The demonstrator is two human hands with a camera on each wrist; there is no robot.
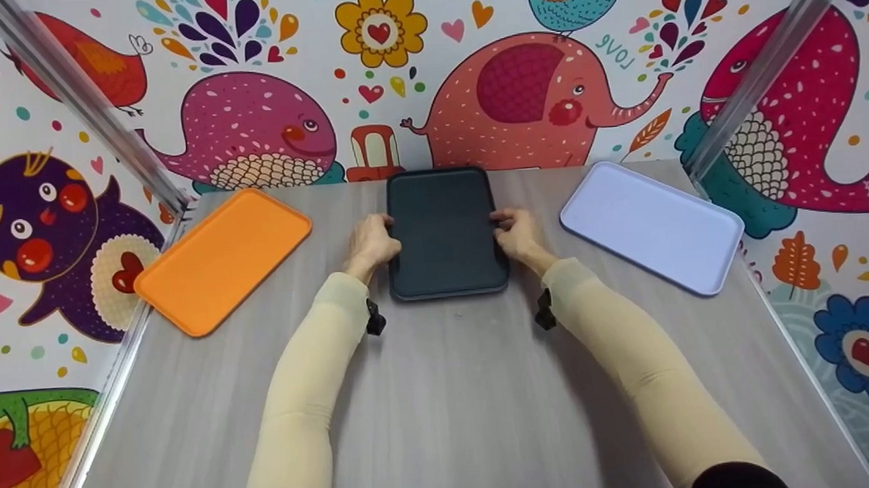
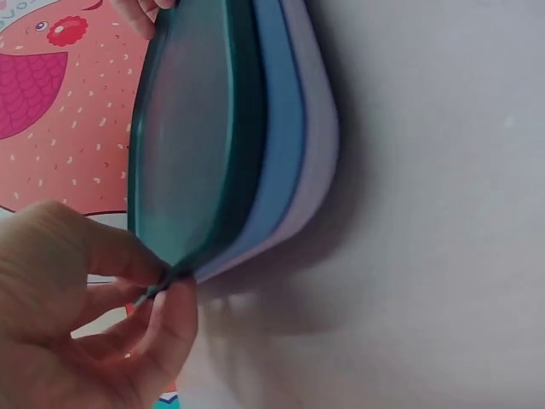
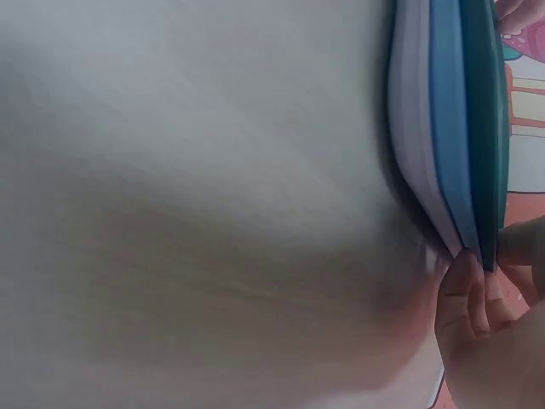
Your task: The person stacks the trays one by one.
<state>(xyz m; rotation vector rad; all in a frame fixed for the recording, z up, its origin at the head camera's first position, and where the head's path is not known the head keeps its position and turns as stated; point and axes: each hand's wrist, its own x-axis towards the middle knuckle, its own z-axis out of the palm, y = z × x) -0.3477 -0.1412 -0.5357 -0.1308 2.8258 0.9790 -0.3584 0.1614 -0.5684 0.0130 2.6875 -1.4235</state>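
A dark green tray (image 1: 447, 229) lies on top of a stack at the back middle of the table. Beneath it, the wrist views show a blue tray (image 2: 283, 111) and a pale lilac tray (image 3: 411, 102). My left hand (image 1: 373, 243) pinches the dark green tray's left rim, thumb above and fingers below. On the opposite side, my right hand (image 1: 520, 234) pinches the right rim, its fingertips also close against the edges of the lower trays. How far the fingers reach under the rim is hidden.
An orange tray (image 1: 222, 262) lies slanted at the left of the grey table (image 1: 456, 404). At the right a lavender tray (image 1: 652, 227) lies slanted the other way. A wall with cartoon animals (image 1: 516, 108) rises behind, with metal posts (image 1: 771, 68) at the back corners.
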